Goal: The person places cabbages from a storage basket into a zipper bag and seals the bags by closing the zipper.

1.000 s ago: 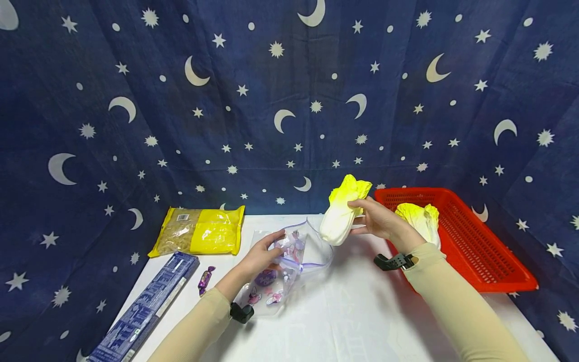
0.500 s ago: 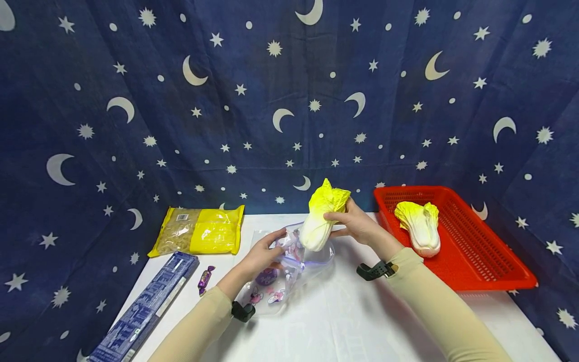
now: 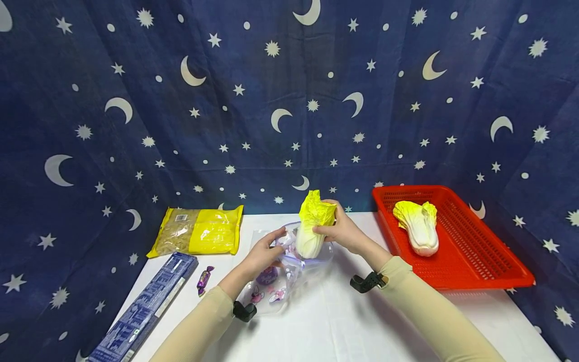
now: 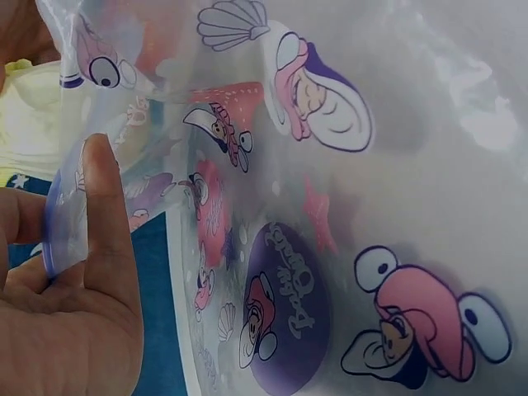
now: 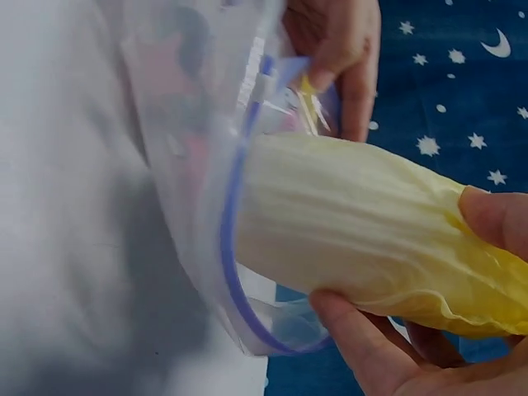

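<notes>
My right hand (image 3: 345, 232) grips a napa cabbage (image 3: 311, 232) by its yellow leafy end, fingers and thumb on either side. The white base points down into the mouth of a clear zip bag (image 3: 273, 301) printed with pink and purple cartoon figures. In the right wrist view, the cabbage's base (image 5: 297, 214) is inside the purple zip rim (image 5: 228, 223). My left hand (image 3: 260, 259) holds the bag's far-left edge between thumb and fingers, keeping the mouth apart. Close to the left wrist camera, the printed bag wall (image 4: 396, 214) covers much of that view.
A red plastic basket (image 3: 470, 261) at the right has a second napa cabbage (image 3: 421, 229) in it. On the left lie a yellow-and-clear packet (image 3: 214, 230), a long blue box (image 3: 149, 306) and a purple wrapped candy (image 3: 204, 280). A starry blue cloth (image 3: 253, 65) hangs behind.
My right hand has carried the cabbage leftward from beside the basket and lowered its base into the bag's mouth. My left hand has stayed at the bag's edge.
</notes>
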`<state>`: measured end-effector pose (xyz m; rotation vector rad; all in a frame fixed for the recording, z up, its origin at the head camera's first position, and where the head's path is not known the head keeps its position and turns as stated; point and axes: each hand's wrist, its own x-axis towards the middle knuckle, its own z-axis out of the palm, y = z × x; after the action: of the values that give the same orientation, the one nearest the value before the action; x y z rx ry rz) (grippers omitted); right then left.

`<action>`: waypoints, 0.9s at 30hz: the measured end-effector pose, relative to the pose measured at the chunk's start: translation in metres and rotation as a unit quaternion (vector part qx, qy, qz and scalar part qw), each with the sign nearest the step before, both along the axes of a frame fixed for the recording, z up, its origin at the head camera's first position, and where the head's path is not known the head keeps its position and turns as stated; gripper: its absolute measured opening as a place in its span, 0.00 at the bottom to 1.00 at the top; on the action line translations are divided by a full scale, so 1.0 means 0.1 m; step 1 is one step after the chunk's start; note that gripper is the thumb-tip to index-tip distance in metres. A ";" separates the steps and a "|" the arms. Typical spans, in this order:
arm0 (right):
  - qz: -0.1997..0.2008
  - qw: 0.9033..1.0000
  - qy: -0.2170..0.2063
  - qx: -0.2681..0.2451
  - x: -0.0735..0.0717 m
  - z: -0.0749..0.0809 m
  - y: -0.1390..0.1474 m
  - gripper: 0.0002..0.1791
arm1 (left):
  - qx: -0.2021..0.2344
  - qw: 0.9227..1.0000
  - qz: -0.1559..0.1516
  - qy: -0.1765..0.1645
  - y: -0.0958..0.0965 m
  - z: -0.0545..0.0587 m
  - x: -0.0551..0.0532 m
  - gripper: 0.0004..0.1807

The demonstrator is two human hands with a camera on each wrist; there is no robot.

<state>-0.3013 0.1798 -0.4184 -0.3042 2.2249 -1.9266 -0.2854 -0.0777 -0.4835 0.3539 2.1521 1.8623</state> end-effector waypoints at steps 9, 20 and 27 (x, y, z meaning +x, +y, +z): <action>-0.012 0.996 0.079 0.047 0.09 -0.13 -0.05 0.47 | -0.014 1.000 0.015 0.021 0.03 -0.01 0.01 0.38; -0.042 0.991 0.104 0.077 0.16 -0.16 -0.16 0.45 | -0.007 0.999 0.016 0.030 0.06 -0.02 0.00 0.40; -0.044 0.993 0.086 0.068 0.11 -0.28 -0.11 0.44 | -0.011 0.999 0.027 0.035 0.08 -0.01 0.02 0.40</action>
<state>-0.2905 0.1688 -0.4462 -0.3707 2.5071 -1.8412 -0.2834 -0.0693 -0.4847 0.3654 2.2464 1.8804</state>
